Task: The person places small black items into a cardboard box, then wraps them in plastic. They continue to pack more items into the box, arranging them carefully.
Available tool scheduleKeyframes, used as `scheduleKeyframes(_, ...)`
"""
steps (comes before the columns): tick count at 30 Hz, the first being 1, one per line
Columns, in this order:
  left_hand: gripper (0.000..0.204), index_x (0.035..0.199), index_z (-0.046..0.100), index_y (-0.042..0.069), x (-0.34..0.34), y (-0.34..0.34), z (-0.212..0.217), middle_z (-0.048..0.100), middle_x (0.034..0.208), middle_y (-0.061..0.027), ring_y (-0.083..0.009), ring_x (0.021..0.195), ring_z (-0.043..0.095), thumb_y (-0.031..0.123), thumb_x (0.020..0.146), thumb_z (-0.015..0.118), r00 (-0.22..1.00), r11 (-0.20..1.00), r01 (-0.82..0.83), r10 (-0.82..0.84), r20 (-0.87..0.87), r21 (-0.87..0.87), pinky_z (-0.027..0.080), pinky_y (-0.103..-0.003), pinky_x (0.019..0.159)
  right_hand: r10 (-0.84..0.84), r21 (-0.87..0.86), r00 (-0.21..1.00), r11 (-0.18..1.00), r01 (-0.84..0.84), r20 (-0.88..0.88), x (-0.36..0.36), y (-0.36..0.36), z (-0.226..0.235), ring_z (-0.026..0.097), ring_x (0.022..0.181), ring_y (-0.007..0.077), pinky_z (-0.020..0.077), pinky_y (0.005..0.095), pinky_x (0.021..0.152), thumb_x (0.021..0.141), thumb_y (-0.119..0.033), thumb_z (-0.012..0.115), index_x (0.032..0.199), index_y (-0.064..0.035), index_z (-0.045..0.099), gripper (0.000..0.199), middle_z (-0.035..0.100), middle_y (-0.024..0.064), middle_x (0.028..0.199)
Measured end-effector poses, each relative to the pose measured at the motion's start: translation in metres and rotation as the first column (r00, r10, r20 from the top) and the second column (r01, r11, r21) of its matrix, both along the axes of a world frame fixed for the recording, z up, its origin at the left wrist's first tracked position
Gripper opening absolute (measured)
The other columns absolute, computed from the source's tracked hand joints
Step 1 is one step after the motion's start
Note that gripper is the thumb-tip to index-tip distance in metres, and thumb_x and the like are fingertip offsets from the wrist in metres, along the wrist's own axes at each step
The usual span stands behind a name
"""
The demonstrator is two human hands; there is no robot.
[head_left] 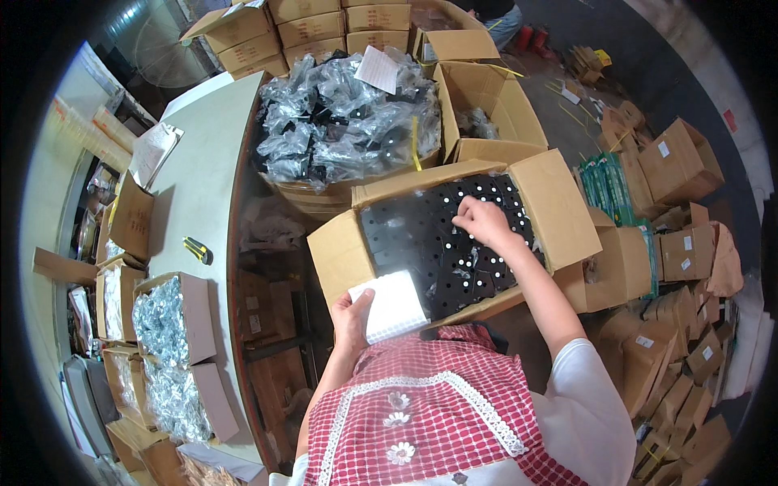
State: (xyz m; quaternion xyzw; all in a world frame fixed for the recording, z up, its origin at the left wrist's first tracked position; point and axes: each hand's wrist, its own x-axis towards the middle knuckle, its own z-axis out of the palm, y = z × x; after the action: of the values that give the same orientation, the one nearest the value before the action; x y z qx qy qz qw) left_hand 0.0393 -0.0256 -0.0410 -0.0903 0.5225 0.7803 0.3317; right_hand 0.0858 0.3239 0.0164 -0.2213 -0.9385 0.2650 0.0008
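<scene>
An open cardboard box (559,212) stands in front of me, filled with rows of black pieces (409,247). White dots sit on many of the pieces, mostly on the right side; those on the left look bare. My left hand (350,322) grips a white sheet of small round stickers (394,304) by its left edge, over the box's near left corner. Over the dotted pieces is my right hand (481,220), its thumb and fingers pinched together. Whatever may be between those fingertips is too small to make out.
Beyond the box is a large carton of plastic-wrapped black pieces (348,121), beside another open carton (502,97). A long table (207,154) on the left bears a yellow-and-black cutter (197,250) and boxes of clear bags (166,316). Cardboard boxes (681,162) crowd the right.
</scene>
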Motion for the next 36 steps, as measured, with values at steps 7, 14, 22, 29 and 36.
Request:
scheduleKeyframes(7, 0.022, 0.114, 0.066, -0.008, -0.002, 0.000, -0.001, 0.073, 0.104, -0.0158, -0.0215, 0.088, 0.072, 0.004, 0.094, 0.067, 1.000, 1.000, 0.003, -0.003, 0.015, 0.003, 0.059, -0.033, 0.076, 0.183, -0.131, 0.972, 0.971, -0.202, -0.144, -0.015, 0.007, -0.019, 0.071, 0.084, 0.0325, 0.0544, 0.0427, 0.076, 0.085, -0.012, 0.065, 0.098, -0.0038, 0.061, 0.015, 0.071, 0.0134, 0.085)
scheduleKeyframes(14, 0.023, 0.113, 0.066, -0.008, 0.000, 0.001, 0.007, 0.073, 0.104, -0.0160, -0.0219, 0.086, 0.073, 0.004, 0.094, 0.067, 1.000, 1.000, 0.000, 0.000, 0.011, -0.006, 0.059, -0.034, 0.076, 0.270, 0.144, 0.951, 0.958, -0.249, -0.153, -0.016, -0.012, -0.024, 0.068, 0.088, 0.0328, 0.0539, 0.0445, 0.074, 0.087, -0.009, 0.065, 0.094, -0.0045, 0.057, 0.011, 0.067, 0.0117, 0.089)
scheduleKeyframes(22, 0.024, 0.113, 0.066, -0.008, 0.000, 0.001, 0.006, 0.073, 0.103, -0.0155, -0.0221, 0.085, 0.072, 0.006, 0.094, 0.068, 1.000, 1.000, 0.007, -0.007, -0.008, -0.006, 0.060, -0.034, 0.075, 0.201, 0.316, 0.980, 0.930, -0.190, -0.001, -0.039, 0.005, -0.011, 0.067, 0.094, 0.0340, 0.0539, 0.0462, 0.078, 0.080, -0.021, 0.080, 0.098, -0.0050, 0.059, 0.032, 0.067, 0.0128, 0.095)
scheduleKeyframes(29, 0.023, 0.114, 0.067, -0.006, 0.000, 0.000, 0.010, 0.074, 0.102, -0.0137, -0.0202, 0.084, 0.072, 0.005, 0.094, 0.067, 1.000, 0.999, 0.029, -0.029, -0.006, -0.019, 0.059, -0.032, 0.073, 0.209, -0.154, 0.954, 0.957, -0.244, -0.217, -0.083, 0.027, -0.033, 0.065, 0.095, 0.0308, 0.0530, 0.0396, 0.082, 0.078, 0.007, 0.057, 0.107, -0.0018, 0.060, 0.031, 0.065, 0.0151, 0.101)
scheduleKeyframes(36, 0.022, 0.114, 0.068, -0.005, 0.001, 0.000, 0.006, 0.074, 0.101, -0.0123, -0.0189, 0.084, 0.072, 0.004, 0.094, 0.066, 1.000, 1.000, 0.024, -0.024, -0.012, 0.009, 0.058, -0.031, 0.071, 0.271, -0.099, 0.931, 0.948, -0.302, -0.245, -0.090, 0.017, -0.041, 0.063, 0.096, 0.0347, 0.0516, 0.0419, 0.083, 0.076, 0.011, 0.052, 0.106, -0.0003, 0.058, 0.032, 0.062, 0.0172, 0.101)
